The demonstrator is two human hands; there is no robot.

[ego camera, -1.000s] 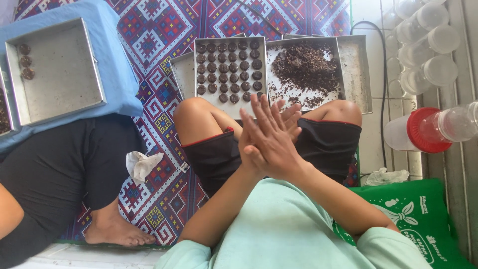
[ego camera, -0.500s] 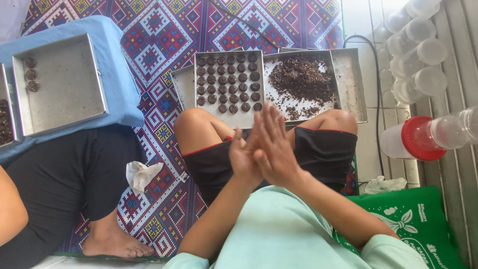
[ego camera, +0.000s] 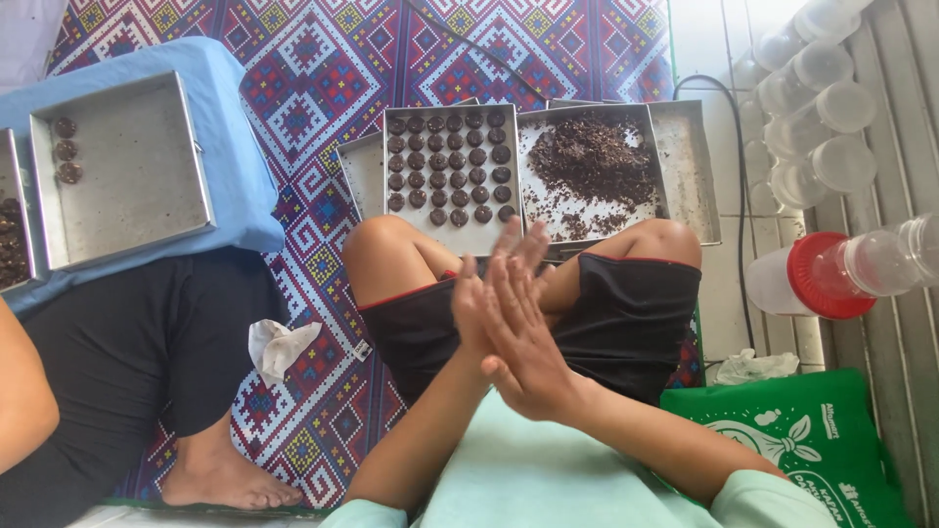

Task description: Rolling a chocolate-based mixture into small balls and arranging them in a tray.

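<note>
Head view, and I start closest in: my left hand [ego camera: 476,311] and right hand [ego camera: 523,332] are pressed palm to palm with fingers stretched flat; whatever sits between the palms is covered, so I cannot tell if they hold anything. They hover over my crossed legs in dark shorts [ego camera: 626,313], which hide the near edge of the trays beyond. To one side a crumpled white tissue [ego camera: 279,344] lies on the patterned mat [ego camera: 323,88], beside another person's black-clad leg [ego camera: 127,352] and bare foot [ego camera: 230,479]. A green bag [ego camera: 812,440] sits on the other side, a red-lidded jar [ego camera: 831,274] just past it. Farther out, one metal tray [ego camera: 452,171] holds rows of small dark balls, the neighbouring tray [ego camera: 597,171] a heap of dark crumbs. A third tray [ego camera: 122,166] on blue cloth holds three balls.
</note>
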